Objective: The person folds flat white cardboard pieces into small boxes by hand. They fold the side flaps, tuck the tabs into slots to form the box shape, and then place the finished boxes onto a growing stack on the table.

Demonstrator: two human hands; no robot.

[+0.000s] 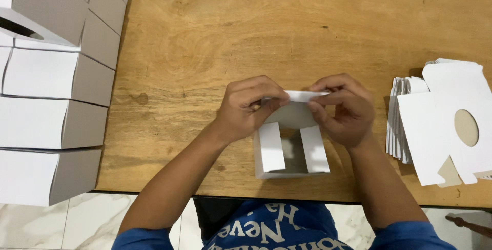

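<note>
While the half-folded white carton (292, 150) sits on the wooden bench (318, 29) near the front edge, both hands work its far top flap (306, 96). Left hand (249, 107) fingers clenched on the flap's left end, thumb underneath. Right hand (344, 109) fingers pinching the right end. Flap's long axis runs left-right, strung between the two hands, so neither is nearer; each owns one end. Carton body lies just nearside of the fingers, open top facing up, two side flaps (271, 147) folded inward, grey inner face showing beneath the held flap.

Stack of flat die-cut blanks (441, 127) at right, just beside the right wrist, apart from it; top blank has an oval window cutout. Finished white boxes (48, 122) piled at left, overhanging the bench edge, well apart from the left hand.
</note>
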